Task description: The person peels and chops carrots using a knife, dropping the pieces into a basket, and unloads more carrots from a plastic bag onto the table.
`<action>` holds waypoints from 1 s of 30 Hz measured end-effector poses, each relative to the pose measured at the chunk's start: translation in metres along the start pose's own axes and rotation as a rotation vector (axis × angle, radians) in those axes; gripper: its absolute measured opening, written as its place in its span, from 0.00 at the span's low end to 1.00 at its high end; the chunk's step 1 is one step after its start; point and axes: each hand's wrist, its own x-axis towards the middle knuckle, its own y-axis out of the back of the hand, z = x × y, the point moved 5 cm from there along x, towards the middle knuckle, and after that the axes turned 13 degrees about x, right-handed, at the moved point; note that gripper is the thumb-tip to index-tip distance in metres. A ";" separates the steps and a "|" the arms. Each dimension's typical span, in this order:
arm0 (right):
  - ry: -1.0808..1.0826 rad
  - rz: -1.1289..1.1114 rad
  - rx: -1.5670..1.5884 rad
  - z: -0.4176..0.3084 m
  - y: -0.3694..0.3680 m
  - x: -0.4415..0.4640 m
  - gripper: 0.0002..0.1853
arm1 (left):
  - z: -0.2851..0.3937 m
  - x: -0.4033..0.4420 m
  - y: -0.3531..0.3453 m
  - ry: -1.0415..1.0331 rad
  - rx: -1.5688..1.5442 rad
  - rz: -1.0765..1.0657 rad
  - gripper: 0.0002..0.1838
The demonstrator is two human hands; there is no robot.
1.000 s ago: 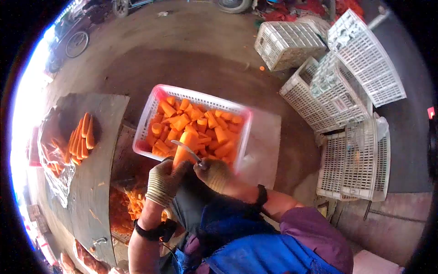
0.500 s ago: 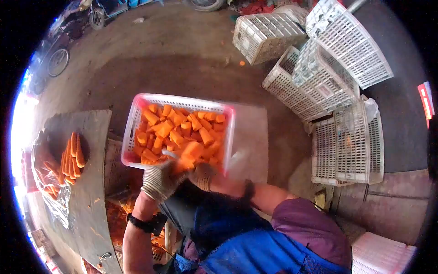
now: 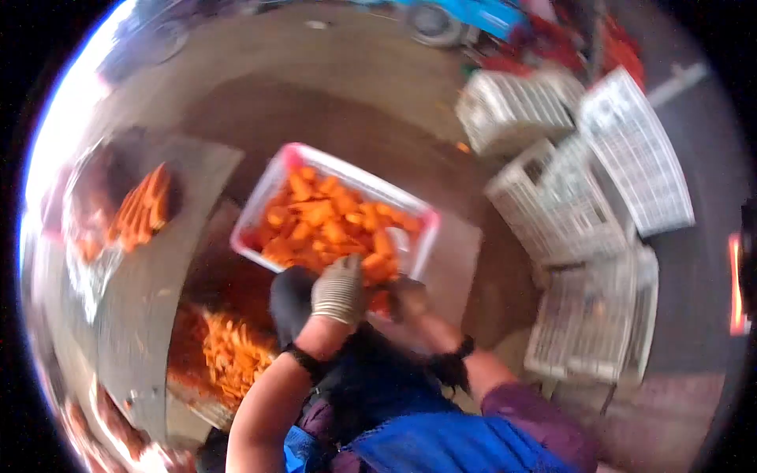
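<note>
A white basket with pink corners (image 3: 355, 175) is in front of me, heaped with cut carrot chunks (image 3: 315, 213). My left hand (image 3: 339, 290), in a pale ribbed glove, is closed at the basket's near edge, against a larger carrot piece (image 3: 380, 266). Just to the right, my gloved right hand (image 3: 410, 299) is curled and smeared by motion. Above it shows a pale, blade-like blurred shape (image 3: 400, 243); its kind is unclear. An orange-red patch sits low between the hands.
On the left, a board (image 3: 150, 307) bears a row of long carrots (image 3: 143, 206) beside clear plastic. Orange peelings (image 3: 236, 351) lie below it. White plastic crates (image 3: 583, 315) are stacked at the right. Another person's arm (image 3: 114, 422) shows at lower left.
The view has turned, so the basket appears tilted and farther right. My hands have moved apart, with the right one lower. Another person's arm has come into view at lower left.
</note>
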 end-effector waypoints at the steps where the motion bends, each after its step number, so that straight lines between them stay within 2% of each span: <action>1: -0.220 0.053 0.239 0.015 0.004 0.003 0.12 | 0.001 -0.002 0.002 0.040 -0.015 -0.076 0.24; 2: -0.435 0.176 0.528 0.030 0.008 0.002 0.12 | -0.007 -0.005 -0.014 -0.089 -0.020 0.092 0.24; 3: -0.614 0.351 0.774 0.044 0.012 -0.001 0.12 | -0.007 -0.013 0.003 -0.078 -0.068 0.106 0.23; 5: -0.587 0.443 0.973 0.031 0.016 -0.003 0.07 | -0.021 -0.034 0.044 -0.103 -0.104 0.338 0.20; 6: -0.578 0.411 1.026 0.021 0.009 0.004 0.07 | -0.032 -0.042 0.062 -0.098 -0.146 0.429 0.19; 9: -0.569 0.371 1.150 -0.003 -0.009 0.012 0.07 | -0.104 -0.068 0.092 0.163 -0.101 0.426 0.15; 10: -0.567 0.337 1.160 -0.005 -0.020 0.017 0.08 | -0.137 -0.077 0.083 0.258 -0.124 0.475 0.15; 11: -0.566 0.303 1.169 -0.010 -0.035 0.026 0.08 | -0.169 -0.083 0.084 0.303 -0.030 0.254 0.15; 12: -0.557 0.225 1.230 -0.022 -0.049 0.035 0.08 | -0.192 -0.100 0.094 0.357 -0.048 0.426 0.14; 14: -0.539 0.080 1.351 -0.051 -0.075 0.049 0.09 | -0.243 -0.123 0.094 0.567 -0.028 0.487 0.11; 15: -0.550 0.052 1.364 -0.059 -0.088 0.056 0.09 | -0.268 -0.128 0.093 0.592 0.010 0.493 0.11; 16: -0.464 0.046 1.229 -0.068 -0.097 0.063 0.12 | -0.290 -0.129 0.092 0.616 0.048 0.502 0.12; 19: -0.439 0.025 1.051 -0.082 -0.112 0.080 0.16 | -0.339 -0.113 0.109 0.657 0.047 0.531 0.15; 23: -0.424 0.034 0.831 -0.089 -0.116 0.097 0.17 | -0.396 -0.043 0.135 0.646 0.162 0.635 0.17; 24: -0.434 0.032 0.808 -0.083 -0.117 0.099 0.17 | -0.416 -0.023 0.136 0.697 0.176 0.570 0.17; 26: -0.303 -0.077 0.923 -0.067 -0.120 0.101 0.18 | -0.454 0.014 0.128 0.794 0.207 0.420 0.16; 27: -0.242 -0.134 0.982 -0.065 -0.121 0.106 0.18 | -0.468 0.029 0.127 0.841 0.169 0.397 0.15; 29: -0.201 -0.103 0.925 -0.082 -0.122 0.107 0.17 | -0.486 0.051 0.123 0.930 0.105 0.348 0.15; 30: -0.179 -0.088 0.904 -0.088 -0.124 0.107 0.16 | -0.497 0.058 0.110 0.942 0.030 0.402 0.15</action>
